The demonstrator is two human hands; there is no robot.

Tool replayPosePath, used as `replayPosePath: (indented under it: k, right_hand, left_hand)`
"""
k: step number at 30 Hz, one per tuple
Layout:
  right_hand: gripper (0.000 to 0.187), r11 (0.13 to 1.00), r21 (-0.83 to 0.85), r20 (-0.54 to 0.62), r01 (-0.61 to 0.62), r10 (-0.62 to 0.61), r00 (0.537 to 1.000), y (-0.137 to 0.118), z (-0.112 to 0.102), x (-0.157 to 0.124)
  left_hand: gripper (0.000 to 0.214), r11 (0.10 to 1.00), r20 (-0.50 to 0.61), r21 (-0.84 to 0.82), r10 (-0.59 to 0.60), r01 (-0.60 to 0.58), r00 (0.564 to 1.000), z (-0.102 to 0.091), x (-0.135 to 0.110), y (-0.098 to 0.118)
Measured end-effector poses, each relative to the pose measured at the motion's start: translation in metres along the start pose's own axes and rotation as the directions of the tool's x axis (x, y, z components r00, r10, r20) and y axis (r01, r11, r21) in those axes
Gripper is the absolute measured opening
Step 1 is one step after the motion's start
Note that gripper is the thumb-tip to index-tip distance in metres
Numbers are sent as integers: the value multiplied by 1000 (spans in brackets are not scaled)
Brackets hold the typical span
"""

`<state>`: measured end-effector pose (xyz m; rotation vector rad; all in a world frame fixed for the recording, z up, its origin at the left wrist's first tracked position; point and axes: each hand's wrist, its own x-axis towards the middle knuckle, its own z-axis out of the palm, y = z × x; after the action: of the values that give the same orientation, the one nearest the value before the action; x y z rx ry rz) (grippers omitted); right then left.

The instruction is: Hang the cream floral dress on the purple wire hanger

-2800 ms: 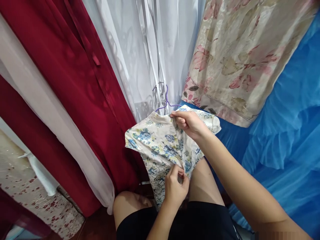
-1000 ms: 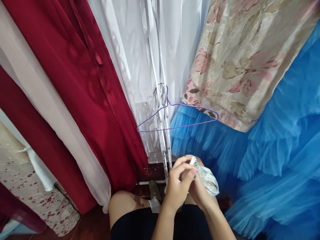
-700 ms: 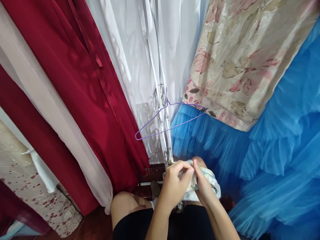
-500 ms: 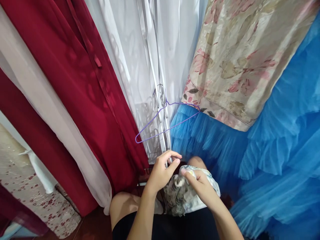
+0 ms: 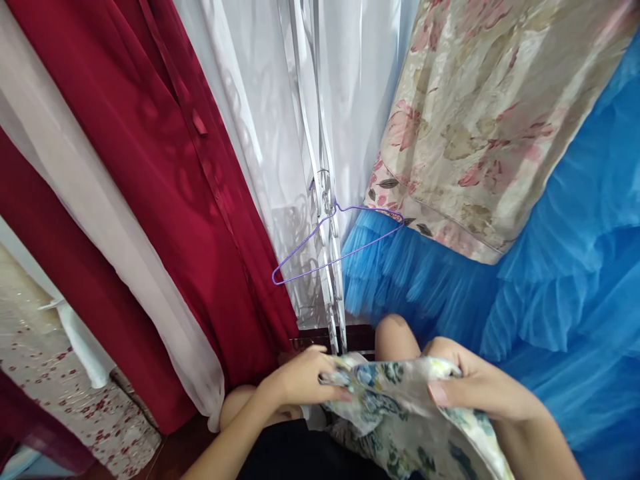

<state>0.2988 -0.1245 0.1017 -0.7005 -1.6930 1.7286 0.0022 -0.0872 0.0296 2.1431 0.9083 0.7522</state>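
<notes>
A light floral garment [image 5: 395, 407], printed with blue, green and yellow, is spread between my two hands over my lap. My left hand [image 5: 307, 377] pinches its upper left edge. At the upper right edge my right hand [image 5: 465, 383] grips the cloth, thumb on top. The garment's lower part drops out of view at the bottom, and I cannot tell which kind of garment it is. Beyond my hands, a purple wire hanger [image 5: 345, 257] hangs bare from a white metal stand [image 5: 325, 233].
Long dark red cloth [image 5: 200, 200] and a pale sheer panel [image 5: 100, 187] hang at left. Behind the stand is a white curtain [image 5: 265, 133]. To the right hang a beige floral cloth [image 5: 480, 147] and a blue ruffled tulle skirt [image 5: 565, 320]. My knee [image 5: 397, 340] juts up beside the stand.
My left hand, empty before, now grips the garment's edge. Both hands have moved apart and nearer to me, stretching out the bunched cloth. The hanger stays in place.
</notes>
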Motion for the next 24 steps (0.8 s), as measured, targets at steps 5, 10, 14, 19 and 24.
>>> replayPosePath:
  k: [5, 10, 14, 19, 24]
  right_hand:
    - [30, 922, -372, -251, -110, 15, 968, -28, -32, 43]
    - [56, 795, -606, -475, -20, -342, 811, -26, -80, 118]
    - [68, 584, -803, -450, -123, -456, 768, -16, -126, 157]
    - [29, 423, -880, -382, -215, -365, 849, 4, -152, 167]
    - [29, 419, -894, -328, -162, -363, 872, 17, -142, 155]
  left_hand:
    - [16, 966, -280, 259, 55, 20, 959, -82, -6, -36]
    - [24, 900, -574, 410, 128, 149, 809, -142, -2, -37]
    - [41, 793, -536, 515, 1, 326, 844, -164, 12, -8]
    - [51, 701, -557, 598, 14, 390, 830, -184, 36, 16]
    - [31, 851, -629, 441, 68, 284, 775, -167, 38, 10]
